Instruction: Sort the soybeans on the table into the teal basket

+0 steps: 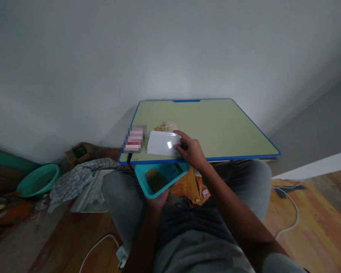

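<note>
My left hand (158, 199) grips a turquoise plastic tub (170, 175) from below, just under the table's front edge. Inside the tub lie green grains or beans (156, 182) with some yellowish ones at the far side. Between the thumb and fingers of my right hand (189, 148) is a glossy white flat sheet (161, 143), held over the tabletop near its front left. Right behind the sheet sits a small pile of mixed pale and yellow grains (166, 126), its near side partly hidden by the sheet.
The low folding table (216, 129) has a pale top and blue rim, backed by a wall. A blurred-out pinkish object (134, 139) lies on its left side. On the floor at left are a turquoise basin (39, 181) and a checked cloth (82, 176); a white cable (295, 212) runs at right.
</note>
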A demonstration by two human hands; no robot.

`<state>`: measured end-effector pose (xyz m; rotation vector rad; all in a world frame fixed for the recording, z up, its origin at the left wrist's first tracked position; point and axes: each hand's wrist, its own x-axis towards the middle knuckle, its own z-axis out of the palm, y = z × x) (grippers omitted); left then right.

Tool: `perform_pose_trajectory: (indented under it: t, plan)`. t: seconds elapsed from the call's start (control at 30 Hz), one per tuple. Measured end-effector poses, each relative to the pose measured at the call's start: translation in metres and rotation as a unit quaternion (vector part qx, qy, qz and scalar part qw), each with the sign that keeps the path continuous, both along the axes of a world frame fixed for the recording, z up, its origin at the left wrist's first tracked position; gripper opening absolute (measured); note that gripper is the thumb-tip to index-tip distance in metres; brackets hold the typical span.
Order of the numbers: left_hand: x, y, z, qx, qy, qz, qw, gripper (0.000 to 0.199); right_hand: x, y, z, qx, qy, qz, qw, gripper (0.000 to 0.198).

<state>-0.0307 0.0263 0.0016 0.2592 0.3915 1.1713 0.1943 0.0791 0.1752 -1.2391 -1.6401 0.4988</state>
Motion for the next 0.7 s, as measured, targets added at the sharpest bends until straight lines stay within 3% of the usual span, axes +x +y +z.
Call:
perform_pose_trajectory:
  t: [0.23, 0.43, 0.7]
  plan:
    - [-0.002, 0.001, 0.015, -0.009, -0.014, 0.034, 0.999, 0.05, -0.031, 0.008, 0.0, 0.021, 0.004, 0.035, 0.999, 0.062]
    - [-0.001, 0.001, 0.011, 0.016, 0.032, 0.031, 0.999, 0.047, -0.03, 0.008, 0.0, 0.026, 0.007, 0.066, 0.997, 0.057]
    - [0.0, 0.0, 0.014, 0.012, 0.011, 0.038, 0.999, 0.049, -0.038, 0.011, 0.005, 0.028, -0.01, 0.098, 0.995, 0.052]
